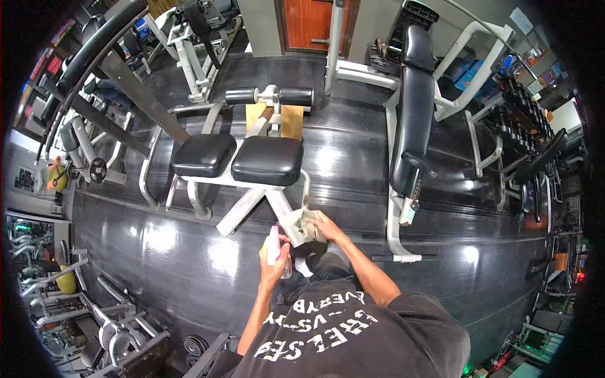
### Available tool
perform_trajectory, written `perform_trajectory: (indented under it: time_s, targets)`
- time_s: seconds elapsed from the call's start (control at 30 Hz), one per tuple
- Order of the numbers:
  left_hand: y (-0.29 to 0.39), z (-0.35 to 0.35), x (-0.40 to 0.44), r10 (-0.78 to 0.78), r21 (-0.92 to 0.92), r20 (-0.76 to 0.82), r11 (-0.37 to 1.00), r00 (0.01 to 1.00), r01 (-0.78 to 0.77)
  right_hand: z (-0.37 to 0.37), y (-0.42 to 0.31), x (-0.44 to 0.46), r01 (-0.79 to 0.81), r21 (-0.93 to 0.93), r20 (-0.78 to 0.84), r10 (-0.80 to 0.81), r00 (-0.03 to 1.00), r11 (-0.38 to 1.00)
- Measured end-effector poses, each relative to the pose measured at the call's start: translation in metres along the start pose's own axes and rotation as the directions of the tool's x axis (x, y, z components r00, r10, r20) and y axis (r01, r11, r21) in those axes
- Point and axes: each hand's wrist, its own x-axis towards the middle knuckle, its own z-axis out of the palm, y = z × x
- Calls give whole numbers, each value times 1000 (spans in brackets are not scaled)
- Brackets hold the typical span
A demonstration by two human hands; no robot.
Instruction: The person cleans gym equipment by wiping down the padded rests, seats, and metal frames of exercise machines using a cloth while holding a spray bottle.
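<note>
Upright in front of my body, a white and pink spray bottle (273, 246) is gripped by my left hand (272, 268), its fingers closed around it. My right hand (325, 228) is closed on a pale beige cloth (299, 224). The cloth lies against the lower white frame (277, 205) of a gym machine, near its foot; whether it presses on the metal is hard to see. Above it are the machine's two black seat pads (267, 161) and its black roller pads (295, 97).
To the right stands a long black padded bench (413, 126) on a white frame. Dumbbells on a rack (523, 107) stand farther right. Other machines line the left side, and a reddish wooden door (309, 25) is at the back. The dark floor (189, 242) is shiny.
</note>
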Motion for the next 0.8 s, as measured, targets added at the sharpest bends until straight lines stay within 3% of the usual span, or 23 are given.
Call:
perform_trajectory:
  time_s: [0.07,0.13,0.27,0.3,0.33,0.43,0.5,0.53,0.6,0.63,0.7,0.8]
  targets:
    - [4,3,1,9,13,9,1000,1000,-9,-20,-40,-8,24,-150,36,-19,999,988]
    - [6,5,0,1,53,1,999,1000,-1,-37,-82,-15,-28,-290,122,65,990,957]
    - [1,1,-6,-1,-20,-26,1000,1000,1,-56,-108,-7,196,-497,218,-98,971,845]
    - [2,-2,-9,-11,-17,-39,1000,999,10,-57,-109,2,338,-590,252,-230,940,734]
    - [2,-4,-12,-20,-14,-51,1000,998,20,-59,-106,3,215,-580,198,-120,973,786]
    - [-1,-11,-17,-22,-38,-109,999,994,18,-59,-110,9,164,-598,132,-105,986,785]
    - [-3,-15,-21,-19,-29,-141,999,990,15,-56,-115,6,277,-808,77,-373,925,520]
    - [-3,-16,-21,-11,-20,-161,1000,987,8,-54,-118,5,283,-808,87,-371,924,516]
    - [-4,-17,-22,-17,-35,-176,999,984,11,-49,-125,4,339,-873,27,-660,750,349]
    - [-5,-18,-23,-20,-45,-182,999,983,12,-48,-129,3,344,-873,36,-660,750,344]
    - [-4,-15,-22,-24,-61,-191,998,981,12,-49,-137,0,293,-785,-51,-528,848,546]
    - [2,-9,-18,-37,-99,-202,995,979,17,-54,-142,-2,285,-733,-31,-449,893,617]
